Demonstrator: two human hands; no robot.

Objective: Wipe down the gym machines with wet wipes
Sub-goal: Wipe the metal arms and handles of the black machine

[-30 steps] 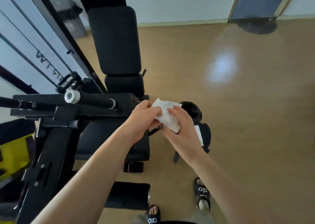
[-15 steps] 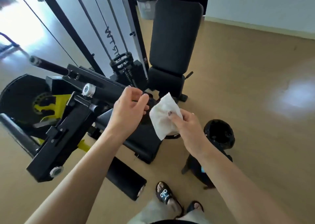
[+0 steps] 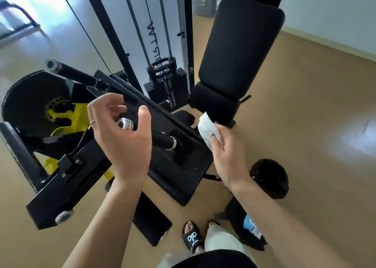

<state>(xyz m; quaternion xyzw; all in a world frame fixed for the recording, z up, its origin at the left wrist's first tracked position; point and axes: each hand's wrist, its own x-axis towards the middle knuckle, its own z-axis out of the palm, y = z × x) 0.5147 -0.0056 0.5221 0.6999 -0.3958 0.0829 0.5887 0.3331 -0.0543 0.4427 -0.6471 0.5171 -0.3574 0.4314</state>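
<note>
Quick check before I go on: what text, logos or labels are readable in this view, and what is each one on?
"alo" on the black slide sandal, seen upside down; smaller print beneath it is too small to read.
Lettering on the machine's white upright panel: rotated, blurred and crossed by cables, not reliably readable.
Blue-and-white packet by the right forearm: print too small to read.

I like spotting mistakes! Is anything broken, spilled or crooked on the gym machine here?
Nothing stands out. The machine looks whole, and the floor shows only a bright reflection, no spill. The right hand holds a white wipe, and the left hand is open above the machine's bar.
</note>
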